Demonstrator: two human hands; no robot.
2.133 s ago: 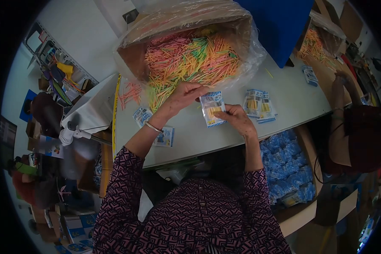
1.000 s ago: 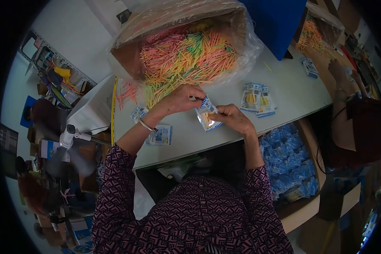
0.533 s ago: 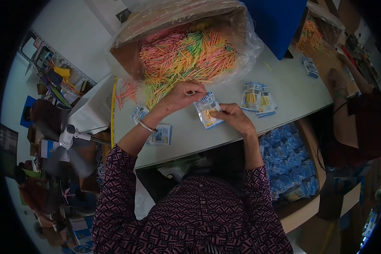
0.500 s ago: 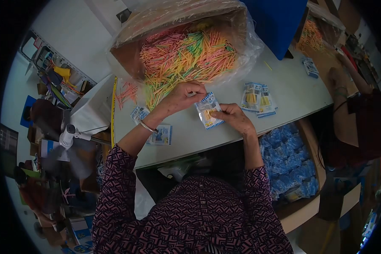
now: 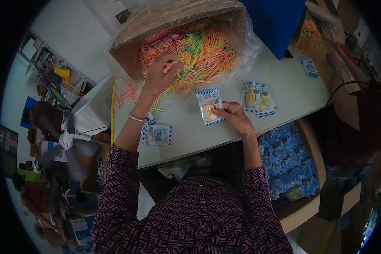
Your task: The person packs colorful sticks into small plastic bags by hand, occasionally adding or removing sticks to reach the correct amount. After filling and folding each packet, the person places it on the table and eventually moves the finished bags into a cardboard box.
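Observation:
My left hand, with a bangle at the wrist, is over the near edge of a heap of thin pink, yellow, orange and green sticks. Its thumb and fingers are curved and apart, and I see nothing held in them. Between thumb and fingers my right hand grips a small clear packet with blue striped ends and yellow sticks inside. The heap spills from a cardboard box lined with clear plastic. Near my left forearm lies a flat blue-and-white packet, with another partly hidden behind the wrist.
Filled packets overlap on the table to the right. A carton of blue packets stands below the table edge. Loose pink sticks lie left. A co-worker's arm is at far right; a fan stands left.
My left hand has left the packet's top and moved up and left to the heap of sticks. The right hand still holds the packet, nearly in the same place.

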